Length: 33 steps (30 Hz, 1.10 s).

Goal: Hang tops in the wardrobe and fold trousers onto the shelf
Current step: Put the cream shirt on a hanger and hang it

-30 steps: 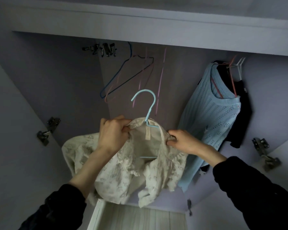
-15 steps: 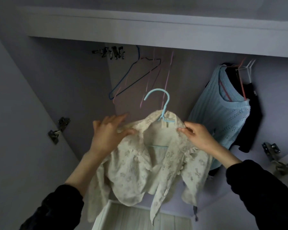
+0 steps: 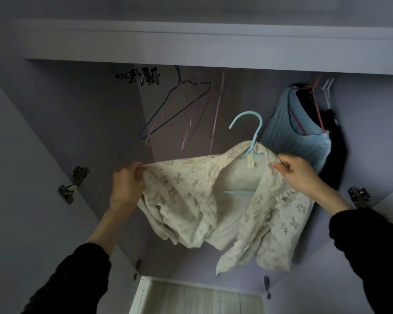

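Both hands pinch the cream lace blouse (image 3: 204,191): left hand (image 3: 126,184) its shoulder at centre-left, right hand (image 3: 298,172) its collar. Tugging unevenly could slip it off the light-blue plastic hanger (image 3: 251,141).

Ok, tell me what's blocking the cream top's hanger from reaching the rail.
Nothing visible blocks it. The hanger hook points into a gap between the empty hangers and the blue sweater. The rail itself is hidden.

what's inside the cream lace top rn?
A light blue hanger: its hook sticks out of the neck and its bottom bar shows through the open front of the cream lace top. The hanger's shoulders are covered by fabric, so whether they sit properly can't be seen.
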Each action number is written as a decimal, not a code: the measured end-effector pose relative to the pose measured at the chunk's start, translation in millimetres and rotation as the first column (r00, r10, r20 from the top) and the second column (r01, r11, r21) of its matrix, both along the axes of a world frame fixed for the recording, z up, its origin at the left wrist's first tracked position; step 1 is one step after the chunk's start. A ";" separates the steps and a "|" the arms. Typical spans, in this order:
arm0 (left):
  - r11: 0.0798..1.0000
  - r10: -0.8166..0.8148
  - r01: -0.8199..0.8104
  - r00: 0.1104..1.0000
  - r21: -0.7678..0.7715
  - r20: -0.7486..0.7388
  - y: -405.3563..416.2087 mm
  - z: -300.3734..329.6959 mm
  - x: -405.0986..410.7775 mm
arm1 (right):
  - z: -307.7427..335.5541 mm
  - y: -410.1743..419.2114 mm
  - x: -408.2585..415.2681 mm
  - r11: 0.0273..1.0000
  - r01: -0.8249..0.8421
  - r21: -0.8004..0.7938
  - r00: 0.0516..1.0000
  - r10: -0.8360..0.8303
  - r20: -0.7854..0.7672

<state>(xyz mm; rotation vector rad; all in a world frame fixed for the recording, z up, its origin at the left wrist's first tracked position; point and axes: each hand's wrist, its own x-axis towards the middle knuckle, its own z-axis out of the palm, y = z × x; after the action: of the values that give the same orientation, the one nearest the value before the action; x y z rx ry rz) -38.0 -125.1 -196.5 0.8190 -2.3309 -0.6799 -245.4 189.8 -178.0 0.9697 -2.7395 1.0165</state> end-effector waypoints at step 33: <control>0.922 -0.386 0.377 0.897 -0.085 -0.216 66.9 8.3 -19.2 | 14.0 -14.0 44.2 0.956 -0.126 -0.266 0.990 0.139 0.033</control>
<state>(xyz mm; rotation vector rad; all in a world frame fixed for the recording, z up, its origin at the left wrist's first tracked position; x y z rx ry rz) -57.3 -58.2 -188.3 0.2412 -2.2992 -0.8371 -201.2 175.8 -164.1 1.1054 -2.5158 1.4033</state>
